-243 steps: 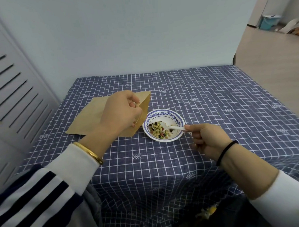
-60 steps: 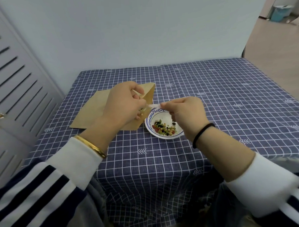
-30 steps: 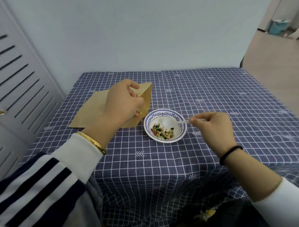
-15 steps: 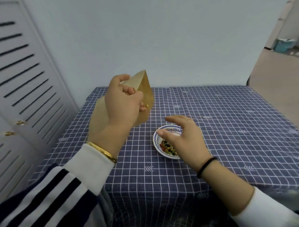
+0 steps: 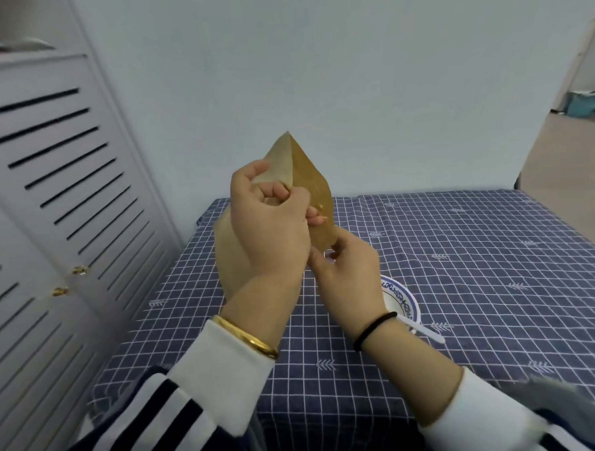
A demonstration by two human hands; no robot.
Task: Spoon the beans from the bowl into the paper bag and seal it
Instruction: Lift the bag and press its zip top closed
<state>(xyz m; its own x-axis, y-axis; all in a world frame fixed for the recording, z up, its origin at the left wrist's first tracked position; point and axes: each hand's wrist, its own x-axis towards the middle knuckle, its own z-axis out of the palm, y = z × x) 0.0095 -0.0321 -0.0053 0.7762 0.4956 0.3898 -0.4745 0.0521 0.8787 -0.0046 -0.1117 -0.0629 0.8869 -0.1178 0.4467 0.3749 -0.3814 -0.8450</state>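
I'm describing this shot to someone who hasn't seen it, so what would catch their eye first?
A tan paper bag held up at centre frame, gripped by the left hand, with the right hand at its lower edge. Below right, a blue-rimmed white bowl with a white plastic spoon sits on the navy checked tablecloth.

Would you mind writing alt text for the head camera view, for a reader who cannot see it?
Both hands hold a brown paper bag up above a table with a blue checked cloth: the left hand grips its upper edge, the right hand pinches its lower corner. Behind the right wrist sits a blue-rimmed bowl with a white spoon resting in it.
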